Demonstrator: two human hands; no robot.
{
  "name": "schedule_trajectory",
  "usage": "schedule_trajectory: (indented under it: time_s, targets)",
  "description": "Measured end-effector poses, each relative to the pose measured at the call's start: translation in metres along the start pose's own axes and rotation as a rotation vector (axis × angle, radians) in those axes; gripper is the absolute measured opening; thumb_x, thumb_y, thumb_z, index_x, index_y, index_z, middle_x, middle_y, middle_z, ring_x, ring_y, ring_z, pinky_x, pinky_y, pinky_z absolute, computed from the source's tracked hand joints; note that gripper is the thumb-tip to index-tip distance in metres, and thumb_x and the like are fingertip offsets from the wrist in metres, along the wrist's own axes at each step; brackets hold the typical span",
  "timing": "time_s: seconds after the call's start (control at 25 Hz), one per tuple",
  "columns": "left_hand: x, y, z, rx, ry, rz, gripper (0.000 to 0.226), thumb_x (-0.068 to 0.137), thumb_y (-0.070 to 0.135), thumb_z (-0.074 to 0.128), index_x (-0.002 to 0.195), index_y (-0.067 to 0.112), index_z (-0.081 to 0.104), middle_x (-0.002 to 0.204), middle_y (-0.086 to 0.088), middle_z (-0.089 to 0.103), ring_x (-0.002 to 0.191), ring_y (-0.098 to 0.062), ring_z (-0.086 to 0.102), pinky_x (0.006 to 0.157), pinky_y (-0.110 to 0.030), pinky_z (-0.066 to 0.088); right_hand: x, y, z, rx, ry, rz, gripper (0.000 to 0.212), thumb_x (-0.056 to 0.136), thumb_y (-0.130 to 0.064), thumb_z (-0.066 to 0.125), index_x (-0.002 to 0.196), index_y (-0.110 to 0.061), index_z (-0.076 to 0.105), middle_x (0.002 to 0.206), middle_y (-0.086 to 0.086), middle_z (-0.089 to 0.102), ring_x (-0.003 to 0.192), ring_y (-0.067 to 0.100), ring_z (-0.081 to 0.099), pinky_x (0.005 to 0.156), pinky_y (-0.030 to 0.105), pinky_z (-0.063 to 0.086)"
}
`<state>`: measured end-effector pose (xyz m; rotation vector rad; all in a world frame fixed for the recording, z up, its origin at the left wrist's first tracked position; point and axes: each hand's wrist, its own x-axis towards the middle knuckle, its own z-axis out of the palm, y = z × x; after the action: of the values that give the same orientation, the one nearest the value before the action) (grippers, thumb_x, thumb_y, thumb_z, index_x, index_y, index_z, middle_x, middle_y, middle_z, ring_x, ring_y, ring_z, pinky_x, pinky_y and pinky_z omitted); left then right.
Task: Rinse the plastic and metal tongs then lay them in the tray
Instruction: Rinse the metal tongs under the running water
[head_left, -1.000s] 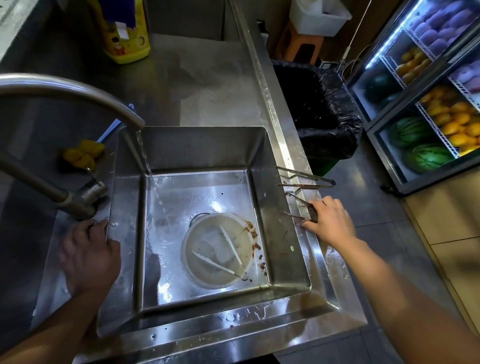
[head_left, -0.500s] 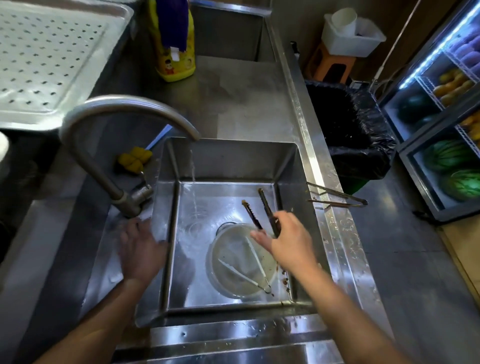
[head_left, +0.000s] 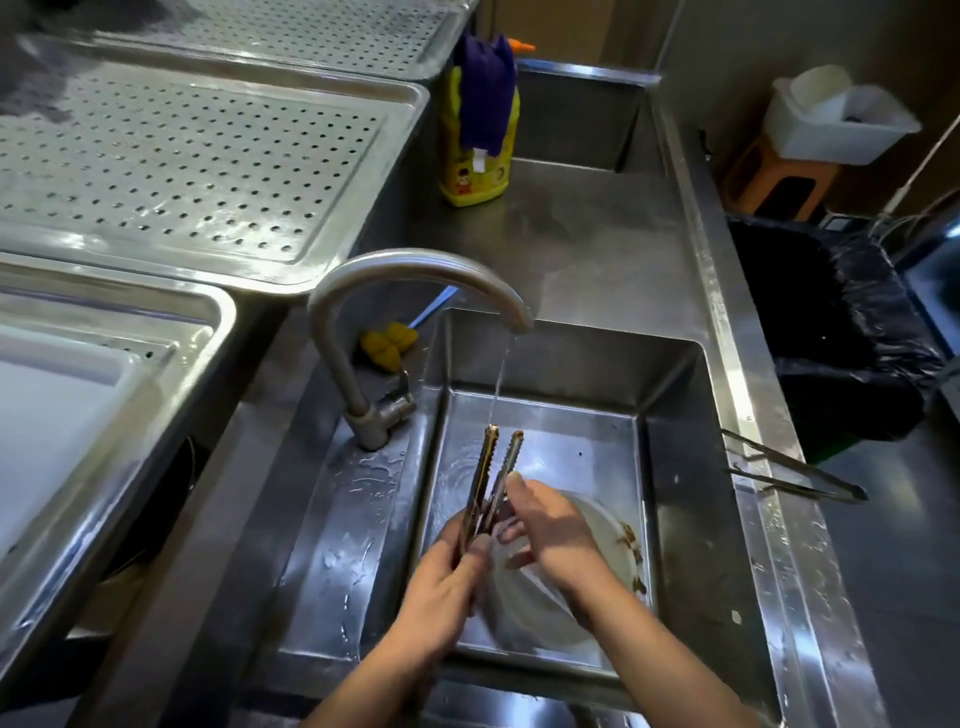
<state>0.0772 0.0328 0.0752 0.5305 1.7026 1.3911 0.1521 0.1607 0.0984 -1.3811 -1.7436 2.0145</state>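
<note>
Now left hand (head_left: 445, 578), right hand (head_left: 551, 531) both grasping metal tongs (head_left: 493, 464) — mid sink (head_left: 672, 415), clear of walls.

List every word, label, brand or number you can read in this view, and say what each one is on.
None can be read.
Label on the yellow bottle: a cartoon figure shows, but the lettering is too blurred to read.
The white tag hanging at its front: too small to read.
The metal tongs: no marking visible.
</note>
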Motion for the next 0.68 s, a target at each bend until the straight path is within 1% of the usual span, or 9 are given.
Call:
schedule_trajectory:
  time_s: [0.08,0.16,0.24,0.28,0.44,0.52,0.56,0.6,0.68]
  targets:
    - [0.002,-0.001,-0.01,0.062,0.079,-0.003,0.022,0.095,0.034,0.06,0.114,0.045,0.066,0.076,0.016,0.071,0.058,-0.007,0.062,0.053,-0.027,0.048,0.01,-0.013,0.001,-0.012,0.16,-0.106,0.02,0.095,-0.04,0.062,0.088,-0.024,0.07,0.076,-0.004,0.071,0.056,0.004,0.06,0.045,0.022,0.049]
    - [0.002,-0.002,-0.016,0.141,0.092,0.032,0.026,0.099,0.025,0.061,0.116,0.044,0.063,0.097,0.014,0.07,0.072,0.001,0.066,0.064,-0.029,0.052,0.021,-0.026,0.003,-0.041,0.202,-0.232,0.015,0.096,-0.031,0.063,0.092,-0.022,0.074,0.069,-0.004,0.07,0.05,0.006,0.059,0.044,0.02,0.047]
    - [0.004,-0.002,-0.017,0.229,0.1,0.111,0.036,0.099,0.018,0.061,0.12,0.047,0.057,0.105,0.027,0.07,0.092,0.017,0.061,0.079,-0.006,0.046,0.033,-0.037,0.009,-0.053,0.132,-0.254,0.023,0.098,-0.03,0.061,0.091,-0.013,0.074,0.059,-0.001,0.064,0.043,0.01,0.054,0.041,0.022,0.043]
    - [0.007,-0.001,-0.017,0.279,0.127,0.124,0.038,0.099,0.018,0.061,0.124,0.046,0.055,0.104,0.033,0.07,0.101,0.016,0.059,0.084,0.001,0.039,0.038,-0.04,0.014,-0.035,0.105,-0.225,0.026,0.099,-0.028,0.06,0.087,-0.008,0.071,0.057,0.004,0.059,0.041,0.012,0.05,0.039,0.023,0.041]
    - [0.018,-0.005,-0.012,0.388,0.14,0.053,0.04,0.1,0.021,0.059,0.136,0.037,0.053,0.122,0.021,0.055,0.112,0.002,0.052,0.085,0.008,0.026,0.051,-0.033,0.02,0.102,-0.006,-0.081,0.013,0.089,0.006,0.063,0.089,-0.006,0.068,0.067,0.009,0.058,0.046,0.012,0.051,0.04,0.023,0.043]
    - [0.022,-0.012,-0.008,0.356,0.061,0.04,0.039,0.099,0.029,0.059,0.128,0.052,0.048,0.121,0.025,0.057,0.111,0.008,0.054,0.088,0.005,0.029,0.06,-0.031,0.009,0.112,0.01,-0.05,0.007,0.092,-0.005,0.066,0.085,-0.005,0.069,0.061,0.009,0.058,0.044,0.013,0.051,0.037,0.023,0.041]
    - [0.024,-0.014,-0.003,0.333,0.008,0.014,0.038,0.098,0.036,0.058,0.128,0.057,0.045,0.126,0.026,0.057,0.115,0.012,0.052,0.094,0.0,0.033,0.066,-0.031,0.001,0.1,0.055,-0.036,0.018,0.095,-0.017,0.066,0.081,-0.006,0.069,0.055,0.008,0.056,0.041,0.013,0.049,0.035,0.022,0.038]
    - [0.028,-0.018,0.002,0.312,-0.04,-0.012,0.039,0.095,0.043,0.055,0.131,0.056,0.045,0.131,0.023,0.059,0.12,0.011,0.052,0.101,-0.008,0.037,0.073,-0.03,-0.006,0.086,0.1,-0.013,0.028,0.097,-0.026,0.064,0.076,-0.008,0.068,0.05,0.006,0.053,0.039,0.013,0.047,0.034,0.021,0.036]
    - [0.039,-0.023,0.013,0.26,-0.068,-0.059,0.04,0.091,0.042,0.052,0.13,0.052,0.048,0.134,0.011,0.064,0.123,-0.006,0.059,0.106,-0.028,0.044,0.083,-0.029,-0.014,0.065,0.122,0.02,0.025,0.095,-0.022,0.065,0.073,-0.01,0.066,0.05,0.004,0.052,0.039,0.012,0.046,0.035,0.021,0.036]
